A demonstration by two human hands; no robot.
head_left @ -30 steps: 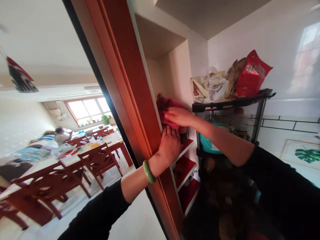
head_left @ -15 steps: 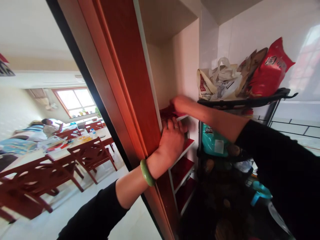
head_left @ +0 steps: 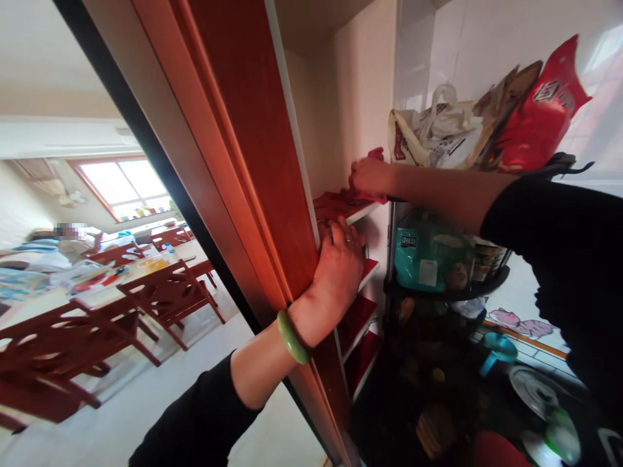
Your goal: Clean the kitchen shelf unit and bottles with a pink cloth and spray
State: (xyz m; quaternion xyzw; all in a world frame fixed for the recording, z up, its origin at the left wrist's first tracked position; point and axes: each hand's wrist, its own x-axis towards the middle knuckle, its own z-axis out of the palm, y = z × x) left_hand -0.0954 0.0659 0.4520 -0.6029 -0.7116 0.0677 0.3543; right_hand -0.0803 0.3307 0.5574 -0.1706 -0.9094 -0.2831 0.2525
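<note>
Red-brown wooden dining chairs [head_left: 165, 292] stand on the pale floor [head_left: 121, 383] of the far room at left, below a bright window [head_left: 121, 181]. A seated person [head_left: 73, 250] shows small beyond them.

Nearer, a red-brown wood-grain upright [head_left: 243, 155] runs up through the frame. The left hand [head_left: 335, 269] is pressed against its edge, fingers [head_left: 341, 241] curled round it and clenched, with a ring on one finger. A green jade bangle [head_left: 292, 337] sits on that wrist, just past a black sleeve [head_left: 195, 415].

Just right of the upright is a shelf unit with white-edged red shelves [head_left: 357, 318]. The right hand [head_left: 370, 176] reaches across above the left, fingers bunched down on a red cloth [head_left: 341, 202]. The cloth lies on the top shelf, one corner poking up beyond the knuckles.

Further right, a black rack [head_left: 559, 170] carries plastic bags [head_left: 438, 133] and a red snack bag [head_left: 542, 113] on top, with a teal package [head_left: 423, 256] on the tier beneath.
</note>
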